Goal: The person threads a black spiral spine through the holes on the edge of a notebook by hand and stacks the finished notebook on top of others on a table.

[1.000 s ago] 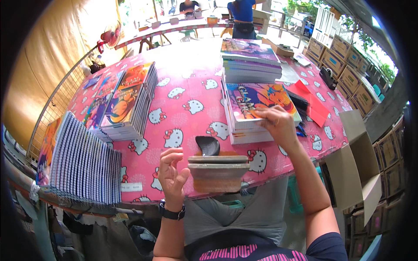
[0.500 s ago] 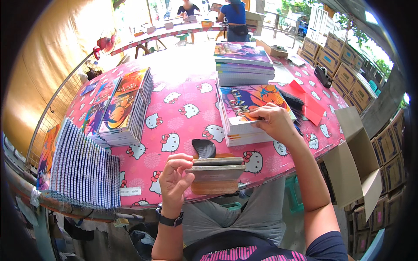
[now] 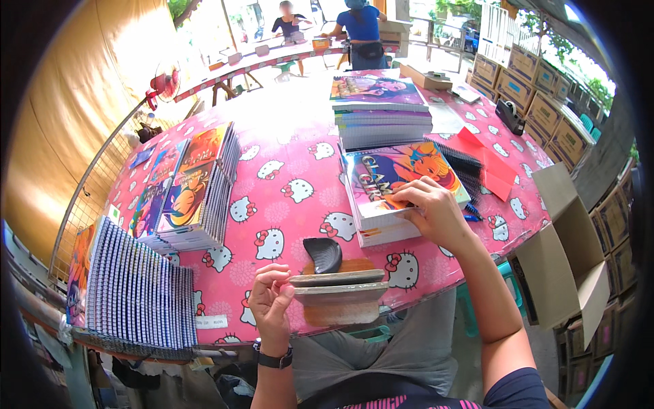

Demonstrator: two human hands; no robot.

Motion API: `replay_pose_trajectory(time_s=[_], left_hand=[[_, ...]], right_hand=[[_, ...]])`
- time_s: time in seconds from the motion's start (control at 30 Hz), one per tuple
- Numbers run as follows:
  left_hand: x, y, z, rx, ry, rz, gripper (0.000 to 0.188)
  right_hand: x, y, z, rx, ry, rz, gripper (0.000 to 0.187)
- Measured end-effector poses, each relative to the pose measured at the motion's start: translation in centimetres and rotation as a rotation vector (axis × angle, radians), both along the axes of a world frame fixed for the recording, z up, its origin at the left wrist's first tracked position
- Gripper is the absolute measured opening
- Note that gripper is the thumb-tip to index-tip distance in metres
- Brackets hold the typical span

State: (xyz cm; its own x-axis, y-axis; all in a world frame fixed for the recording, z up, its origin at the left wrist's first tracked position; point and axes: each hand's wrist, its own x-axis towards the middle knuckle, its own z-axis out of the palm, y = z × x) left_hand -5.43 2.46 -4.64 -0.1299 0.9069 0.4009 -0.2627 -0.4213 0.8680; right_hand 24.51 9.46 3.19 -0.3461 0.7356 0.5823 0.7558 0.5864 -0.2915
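Before me on the table edge stands a small wooden jig [image 3: 340, 312] with grey ledges and a black curved piece [image 3: 323, 255] on top. My left hand [image 3: 271, 307] is at the jig's left end, thumb and fingers a little apart, with nothing seen between them. To the right, my right hand [image 3: 432, 211] rests on the near edge of a stack of notebooks with a colourful illustrated cover [image 3: 402, 167]. Its fingers are curled on the top one, which lies flat on the stack; the thumb is partly hidden.
A taller stack of notebooks [image 3: 381, 112] stands behind. Black spiral coils [image 3: 463, 167] and red sheets [image 3: 501, 174] lie to the right. Spiral notebooks [image 3: 143, 286] fill the left front, with more stacks [image 3: 184, 198] behind. An open carton [image 3: 562, 252] and a tape dispenser [image 3: 509, 117] are at the right.
The whole view has shifted, so the table sits slightly lower in it. Both hands keep nearly the same places, at the jig and on the notebook stack.
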Motion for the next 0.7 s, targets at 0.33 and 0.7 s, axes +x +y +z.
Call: replay_pose_trajectory(time_s=[0.33,0.7], left_hand=[[2.1,4.3,6.1,-0.144,0.412,-0.350,0.039],[6.1,8.1,5.9,-0.034,0.746,-0.335,0.059]], right_hand=[[0.3,0.4,0.6,-0.072,0.080,0.000,0.022],[0.4,0.1,0.1,-0.098,0.211,-0.013,0.022]])
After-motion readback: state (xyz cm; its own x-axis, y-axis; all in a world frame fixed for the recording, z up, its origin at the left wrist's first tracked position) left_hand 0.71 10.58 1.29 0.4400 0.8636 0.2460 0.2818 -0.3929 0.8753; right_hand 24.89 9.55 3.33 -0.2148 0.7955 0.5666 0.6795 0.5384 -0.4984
